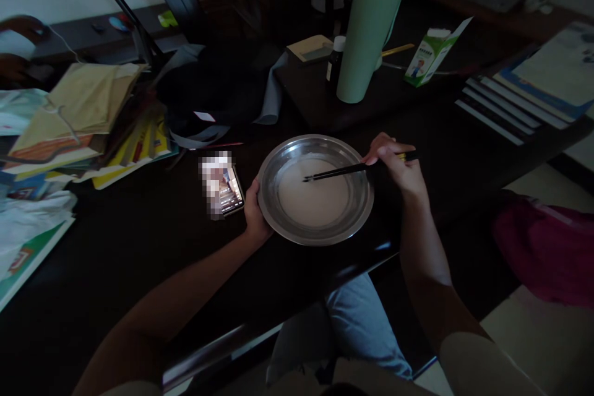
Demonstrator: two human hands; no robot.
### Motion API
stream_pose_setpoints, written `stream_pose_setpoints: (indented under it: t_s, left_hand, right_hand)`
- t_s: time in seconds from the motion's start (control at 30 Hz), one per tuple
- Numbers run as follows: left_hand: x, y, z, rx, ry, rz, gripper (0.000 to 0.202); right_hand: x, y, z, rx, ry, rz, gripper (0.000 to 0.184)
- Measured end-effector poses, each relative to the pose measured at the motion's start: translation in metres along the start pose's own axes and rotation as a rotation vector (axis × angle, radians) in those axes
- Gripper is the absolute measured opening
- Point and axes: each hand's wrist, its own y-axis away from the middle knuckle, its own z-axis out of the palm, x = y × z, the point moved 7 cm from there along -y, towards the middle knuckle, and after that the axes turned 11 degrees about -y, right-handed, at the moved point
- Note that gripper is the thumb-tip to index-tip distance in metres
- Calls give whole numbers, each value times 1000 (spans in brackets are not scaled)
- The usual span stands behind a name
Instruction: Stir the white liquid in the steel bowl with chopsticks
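Observation:
A round metal bowl [283,154] with pale whitish batter [313,201] in it sits on the dark table near the front edge. My left hand [255,210] grips the bowl's left rim, fingers closed round it. My right hand [394,164] is closed on a pair of dark chopsticks [338,171], whose tips reach into the batter near the bowl's middle.
A phone [225,189] lies lit just left of the bowl. A tall pale green flask [371,25], a small dark bottle [335,59] and a carton [431,49] stand behind. Stacked books [524,96] lie at the right, papers and envelopes [78,117] at the left.

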Motion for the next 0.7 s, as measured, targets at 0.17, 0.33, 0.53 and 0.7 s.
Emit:
stream_pose_setpoints:
  t_s: [0.17,0.33,0.53,0.7]
  left_hand:
    - [-1,-2,-2,-11,-15,14,27]
    - [-1,-2,-1,-32,-5,36,27]
    - [1,1,3,-25,19,8,22]
    - [-1,0,0,-16,21,-9,24]
  right_hand:
    - [0,3,-6,45,-84,-36,50]
    - [-3,2,17,-246,-60,5,39]
    - [-4,0,11,-136,16,-21,34]
    - [-1,2,-6,65,-43,-49,50]
